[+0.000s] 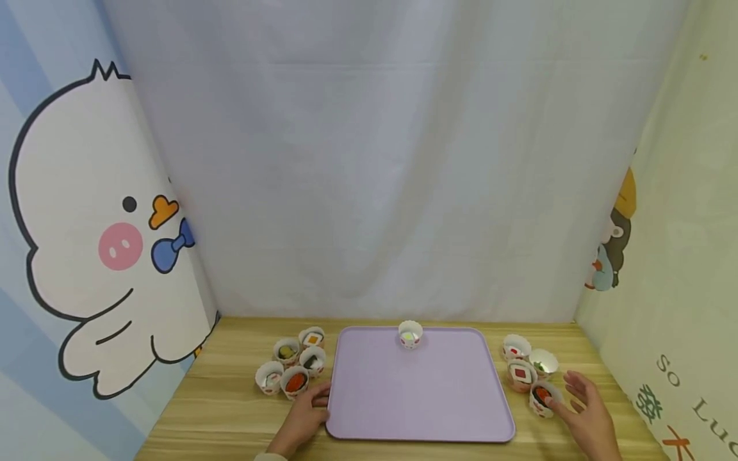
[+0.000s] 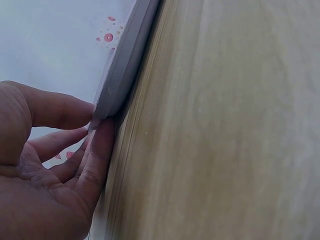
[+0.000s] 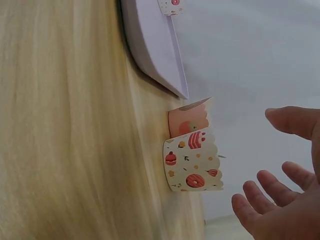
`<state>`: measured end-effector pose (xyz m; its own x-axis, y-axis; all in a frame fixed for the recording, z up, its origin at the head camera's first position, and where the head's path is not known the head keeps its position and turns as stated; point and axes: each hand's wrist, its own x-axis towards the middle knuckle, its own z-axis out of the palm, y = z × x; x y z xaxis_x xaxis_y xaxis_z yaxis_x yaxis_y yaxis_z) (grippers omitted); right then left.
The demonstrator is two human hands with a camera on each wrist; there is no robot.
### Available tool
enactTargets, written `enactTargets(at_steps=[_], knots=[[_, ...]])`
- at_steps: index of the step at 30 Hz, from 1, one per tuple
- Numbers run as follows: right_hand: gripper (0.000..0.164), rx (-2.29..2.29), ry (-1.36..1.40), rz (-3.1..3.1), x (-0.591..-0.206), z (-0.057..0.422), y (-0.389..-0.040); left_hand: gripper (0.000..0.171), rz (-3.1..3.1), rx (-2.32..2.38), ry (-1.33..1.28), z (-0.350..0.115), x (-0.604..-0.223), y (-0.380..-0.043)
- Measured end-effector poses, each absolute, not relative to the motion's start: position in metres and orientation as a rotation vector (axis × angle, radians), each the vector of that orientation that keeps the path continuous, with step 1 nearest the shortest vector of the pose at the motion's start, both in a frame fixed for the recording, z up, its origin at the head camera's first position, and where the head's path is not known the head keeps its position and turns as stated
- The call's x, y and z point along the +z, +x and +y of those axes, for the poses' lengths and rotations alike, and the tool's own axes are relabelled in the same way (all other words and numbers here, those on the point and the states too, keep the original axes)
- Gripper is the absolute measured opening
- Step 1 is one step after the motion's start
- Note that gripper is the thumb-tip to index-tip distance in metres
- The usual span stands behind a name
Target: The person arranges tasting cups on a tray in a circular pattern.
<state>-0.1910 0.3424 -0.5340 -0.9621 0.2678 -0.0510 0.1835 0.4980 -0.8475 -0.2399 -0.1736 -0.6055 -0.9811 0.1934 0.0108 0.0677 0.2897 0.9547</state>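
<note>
On my head feed, the lilac tray (image 1: 415, 400) lay flat in the middle of the wood-grain tabletop (image 1: 202, 410). I found the left hand (image 1: 301, 415) at the tray's left edge, near the front corner; the left wrist feed confirmed that its thumb and fingers pinched the rim.

I found the right hand (image 1: 588, 416) with its fingers spread, holding nothing. On the head feed its thumb overlapped the rim of the front-right paper cup (image 1: 541, 408), which contained a sushi-like piece (image 1: 543, 394) with a red top and a dark band. The right wrist feed showed a gap between thumb and cup, and cake and doughnut prints on the cup's cream wall. A pink paper cup (image 3: 187, 121) stood just behind it.

I counted 10 paper cups in all, each upright with scalloped edges. Exactly 1 white cup (image 1: 410, 341), with a pale green item inside, stood on the tray at its far edge. To the tray's right I logged 4, the front-right cup among them. To its left stood a cluster of 5; the nearest to the left hand was a cup with an orange-red filling (image 1: 296, 383).

Behind the tabletop hung a pale grey curtain (image 1: 369, 160). A panel with a cartoon bird (image 1: 69, 192) stood at left, and a cream panel with lettering (image 1: 674, 256) at right.
</note>
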Motion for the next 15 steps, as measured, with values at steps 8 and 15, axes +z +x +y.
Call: enactTargets(at_steps=[8, 15], knots=[[0.091, 1.511, -0.369, -2.759, -0.552, 0.353, -0.199, 0.066, 2.437, 1.797, 0.233, -0.174, -0.607, -0.241], [0.089, 1.494, -0.387, -2.792, -0.558, 0.355, -0.203, 0.066, 2.431, 1.795, 0.231, -0.174, -0.606, -0.241]])
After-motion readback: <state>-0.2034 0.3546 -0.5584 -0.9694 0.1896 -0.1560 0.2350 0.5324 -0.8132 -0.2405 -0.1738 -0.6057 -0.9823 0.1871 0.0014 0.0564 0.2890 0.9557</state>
